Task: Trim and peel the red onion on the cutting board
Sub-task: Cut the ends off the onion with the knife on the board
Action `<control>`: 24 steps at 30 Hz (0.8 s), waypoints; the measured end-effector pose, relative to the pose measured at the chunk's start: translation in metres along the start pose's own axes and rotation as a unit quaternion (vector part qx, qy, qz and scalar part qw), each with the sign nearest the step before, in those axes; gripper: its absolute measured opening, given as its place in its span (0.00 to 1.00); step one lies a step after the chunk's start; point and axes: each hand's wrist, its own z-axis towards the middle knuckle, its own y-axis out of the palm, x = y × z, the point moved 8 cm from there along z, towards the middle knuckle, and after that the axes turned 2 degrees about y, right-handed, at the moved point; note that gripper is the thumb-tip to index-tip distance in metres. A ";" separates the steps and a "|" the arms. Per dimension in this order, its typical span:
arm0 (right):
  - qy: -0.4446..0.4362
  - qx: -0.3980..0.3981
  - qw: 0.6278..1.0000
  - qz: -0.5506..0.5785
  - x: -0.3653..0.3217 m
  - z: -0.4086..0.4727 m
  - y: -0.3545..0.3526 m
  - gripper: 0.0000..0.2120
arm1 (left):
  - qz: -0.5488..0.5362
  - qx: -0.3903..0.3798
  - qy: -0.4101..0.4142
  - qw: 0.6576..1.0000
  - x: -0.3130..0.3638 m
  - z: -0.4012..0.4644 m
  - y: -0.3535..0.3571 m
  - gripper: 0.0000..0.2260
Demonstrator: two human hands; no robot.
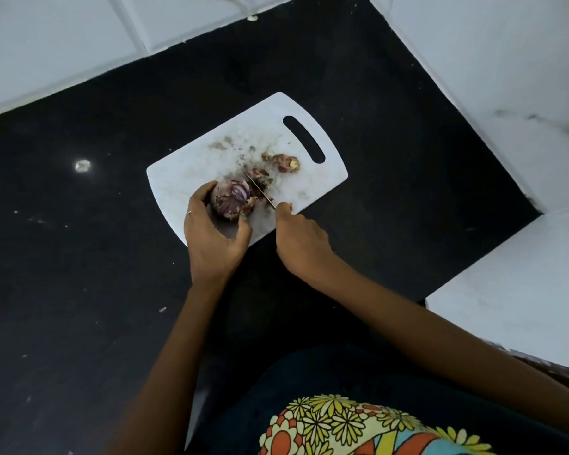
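Your left hand grips the red onion near the cutting board's front edge; your right hand grips the knife, one trimmed end lies cut, peeling remains

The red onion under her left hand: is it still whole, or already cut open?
Cut open. The red onion shows purple inner layers at its end by the knife, with a trimmed piece lying apart on the cutting board.
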 end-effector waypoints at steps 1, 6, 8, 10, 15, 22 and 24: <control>-0.002 -0.005 1.000 0.000 0.000 0.000 0.000 0.17 | 0.007 0.004 -0.004 1.000 -0.002 0.000 -0.001 0.28; -0.002 -0.034 0.999 0.034 0.003 0.001 -0.001 0.15 | 0.054 -0.015 -0.004 0.998 -0.001 -0.001 -0.001 0.32; -0.015 -0.030 0.997 0.070 0.004 0.001 -0.003 0.07 | 0.059 -0.017 -0.007 0.998 -0.001 -0.001 0.000 0.33; -0.029 -0.001 0.995 0.096 0.005 0.003 -0.010 0.02 | 0.066 -0.015 -0.012 0.998 -0.003 0.000 0.000 0.33; -0.049 0.073 0.983 0.160 0.012 0.005 -0.033 0.10 | 0.092 -0.004 -0.009 0.996 -0.004 0.002 0.000 0.33; -0.014 0.187 0.969 0.159 0.033 0.027 -0.070 0.11 | 0.141 0.016 -0.030 0.989 -0.012 0.002 0.001 0.36; -0.007 0.194 0.972 0.132 0.039 0.041 -0.077 0.15 | 0.143 0.020 -0.032 0.989 -0.013 0.002 0.000 0.36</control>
